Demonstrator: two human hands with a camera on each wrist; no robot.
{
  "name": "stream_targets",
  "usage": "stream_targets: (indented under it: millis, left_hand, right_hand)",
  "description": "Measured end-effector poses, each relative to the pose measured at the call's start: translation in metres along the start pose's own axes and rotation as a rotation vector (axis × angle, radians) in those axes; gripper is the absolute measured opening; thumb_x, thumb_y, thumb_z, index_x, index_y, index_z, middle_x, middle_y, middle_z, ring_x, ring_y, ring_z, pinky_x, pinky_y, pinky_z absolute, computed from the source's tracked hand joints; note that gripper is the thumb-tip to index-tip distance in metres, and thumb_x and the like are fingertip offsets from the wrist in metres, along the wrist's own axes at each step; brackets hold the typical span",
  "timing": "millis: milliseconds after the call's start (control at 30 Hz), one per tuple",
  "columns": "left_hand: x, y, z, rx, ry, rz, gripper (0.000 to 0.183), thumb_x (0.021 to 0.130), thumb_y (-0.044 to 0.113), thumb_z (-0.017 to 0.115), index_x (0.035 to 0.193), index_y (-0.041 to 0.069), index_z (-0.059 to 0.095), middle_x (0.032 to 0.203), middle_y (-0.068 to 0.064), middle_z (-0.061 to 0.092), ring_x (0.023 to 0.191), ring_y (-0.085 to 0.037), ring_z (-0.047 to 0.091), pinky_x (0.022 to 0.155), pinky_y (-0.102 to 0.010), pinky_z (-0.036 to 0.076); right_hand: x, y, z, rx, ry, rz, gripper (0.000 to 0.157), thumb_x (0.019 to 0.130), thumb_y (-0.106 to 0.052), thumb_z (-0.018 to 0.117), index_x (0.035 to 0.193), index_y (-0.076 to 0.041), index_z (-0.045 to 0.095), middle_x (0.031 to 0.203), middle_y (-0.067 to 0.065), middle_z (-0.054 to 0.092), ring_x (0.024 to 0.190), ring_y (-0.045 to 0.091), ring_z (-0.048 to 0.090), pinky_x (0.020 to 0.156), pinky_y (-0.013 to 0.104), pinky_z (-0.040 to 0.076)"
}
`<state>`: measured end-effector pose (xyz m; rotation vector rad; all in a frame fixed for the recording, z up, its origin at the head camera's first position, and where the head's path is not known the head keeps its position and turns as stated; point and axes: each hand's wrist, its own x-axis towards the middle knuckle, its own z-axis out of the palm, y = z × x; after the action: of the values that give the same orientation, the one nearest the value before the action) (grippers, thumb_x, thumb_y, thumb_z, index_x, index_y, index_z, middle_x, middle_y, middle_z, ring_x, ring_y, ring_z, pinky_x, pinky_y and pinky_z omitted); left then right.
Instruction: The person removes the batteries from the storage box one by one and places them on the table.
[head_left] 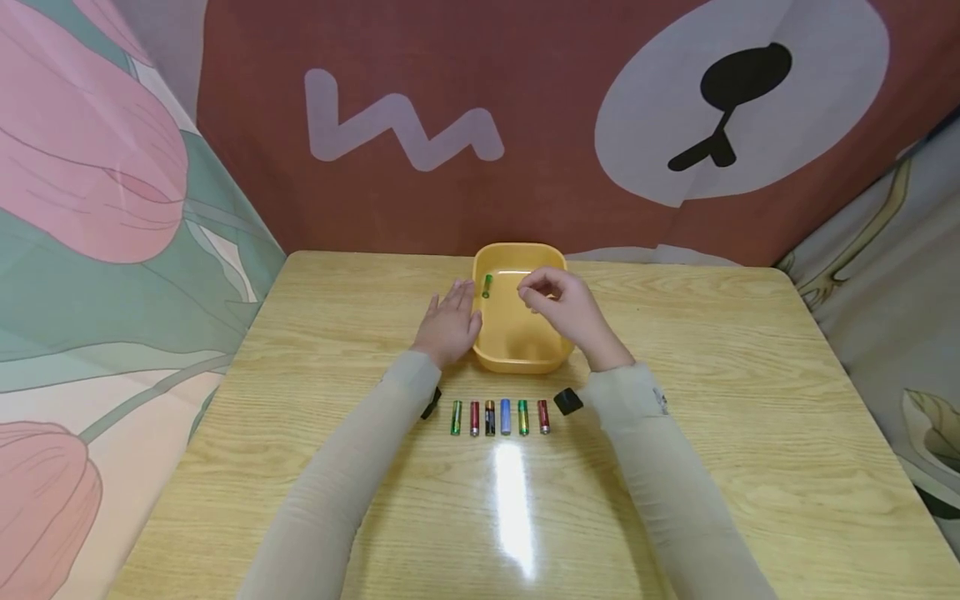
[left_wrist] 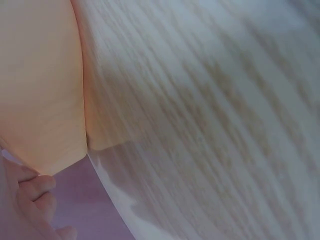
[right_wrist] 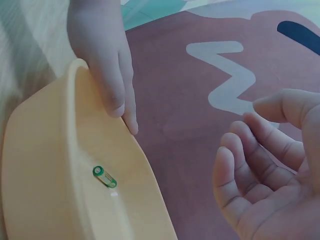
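Observation:
My left hand [head_left: 447,327] lies with straight fingers against the left rim of a yellow plastic basin [head_left: 517,365]. In the right wrist view, the left hand's fingers [right_wrist: 116,100] reach over that rim. My right hand [head_left: 567,308] hovers above the basin's right part, its fingers loosely curled and nothing between thumb and fingertips. One green battery [head_left: 487,286] lies inside the basin near its left wall; it also shows in the right wrist view [right_wrist: 105,177]. The left wrist view shows mostly the basin's outer wall [left_wrist: 40,85] and part of the left hand [left_wrist: 37,195].
In front of the basin, several batteries stand in a row on the wooden table [head_left: 712,375], among them a blue one [head_left: 506,417], a black one [head_left: 490,417] and a red one [head_left: 543,417] at the right end. A printed cloth [head_left: 450,200] hangs behind the table.

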<state>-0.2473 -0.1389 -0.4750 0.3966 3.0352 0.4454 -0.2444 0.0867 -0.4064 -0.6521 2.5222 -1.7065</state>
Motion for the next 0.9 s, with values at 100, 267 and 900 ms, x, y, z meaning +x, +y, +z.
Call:
stream_targets:
  millis: [100,267,900]
  left_hand:
    - [-0.001,-0.001,0.000,-0.007,-0.005,-0.009,0.063,0.110,0.035,0.028,0.163,0.005,0.013,0.169,-0.009,0.017,0.156,-0.023,0.008,0.125,-0.052,0.010]
    - [-0.001,-0.001,0.000,-0.016,-0.002,-0.010,0.063,0.110,0.036,0.028,0.163,0.004,0.014,0.169,-0.009,0.018,0.156,-0.023,0.008,0.125,-0.052,0.011]
    - [0.000,0.001,0.001,-0.012,0.018,-0.011,0.062,0.110,0.033,0.031,0.162,0.005,0.017,0.168,-0.010,0.022,0.156,-0.023,0.010,0.125,-0.052,0.012]
  right_hand:
    - [0.011,0.001,0.002,0.067,0.002,-0.005,0.026,0.101,-0.020,0.064,0.110,0.004,0.068,0.098,0.018,0.066,0.084,0.023,0.061,0.077,0.034,0.056]
    - [0.025,0.001,0.007,0.127,0.017,0.006,0.023,0.100,-0.018,0.064,0.109,0.003,0.068,0.096,0.013,0.065,0.084,0.022,0.062,0.079,0.035,0.057]
    - [0.067,0.019,0.017,0.295,0.064,0.212,0.018,0.101,-0.015,0.060,0.107,0.000,0.068,0.106,0.014,0.067,0.091,0.027,0.065,0.086,0.039,0.058]
